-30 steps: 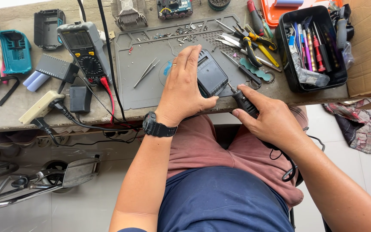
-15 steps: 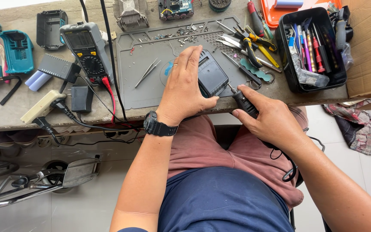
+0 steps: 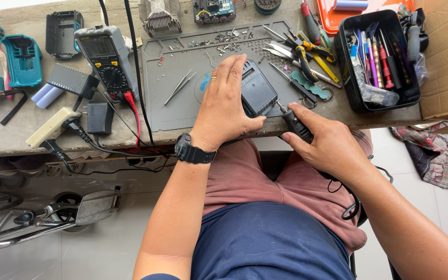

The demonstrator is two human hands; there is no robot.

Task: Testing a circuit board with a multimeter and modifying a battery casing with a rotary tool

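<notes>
My left hand (image 3: 225, 106) lies flat over a dark grey plastic battery housing (image 3: 258, 93) on the grey work mat (image 3: 177, 111), pinning it down with thumb and fingers. My right hand (image 3: 327, 142) grips a black corded screwdriver-like tool (image 3: 295, 123), whose tip touches the housing's lower right edge. A black watch (image 3: 193, 151) is on my left wrist. The tool's cord runs down over my lap.
Tweezers (image 3: 180, 87) and small screws lie on the mat. A yellow multimeter (image 3: 105, 57) with red and black leads sits to the left, near teal tool shells (image 3: 19, 57). Pliers (image 3: 307, 54) and a black bin of screwdrivers (image 3: 377, 59) stand on the right.
</notes>
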